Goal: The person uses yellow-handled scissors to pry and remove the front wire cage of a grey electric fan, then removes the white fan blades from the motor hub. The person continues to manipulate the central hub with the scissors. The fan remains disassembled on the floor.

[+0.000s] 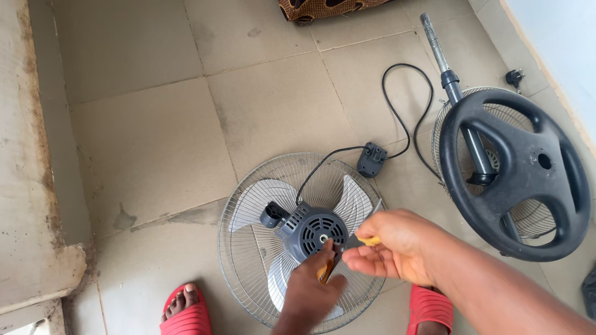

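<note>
Lying face down on the tiled floor (149, 142) at the lower centre of the frame is one fan head: a round wire grille (245, 248) with three pale translucent blades (257, 195) showing through it and a dark grey ribbed motor housing (310, 231) sitting on top, its back facing up toward the camera. One black cable (403, 121) is running from the housing up and to the right, looping past a small grey switch box (371, 160) toward a plug (514, 77) near the wall at the upper right.

Two hands are working over the housing. The left hand (310, 288) is coming up from the bottom edge, fingers curled around an orange-handled tool (325, 270) whose tip is meeting the housing's rear. The right hand (394, 245) is reaching in from the lower right, pinching a slim metal tool with a yellow grip (367, 237); its long axis is running diagonally, from lower left to upper right.

At the right, one black round base (515, 174) with spokes is lying over a second grille (462, 102), with one metal pole (444, 62) pointing to the upper edge. Two red slippers (186, 313) are showing along the bottom.
</note>
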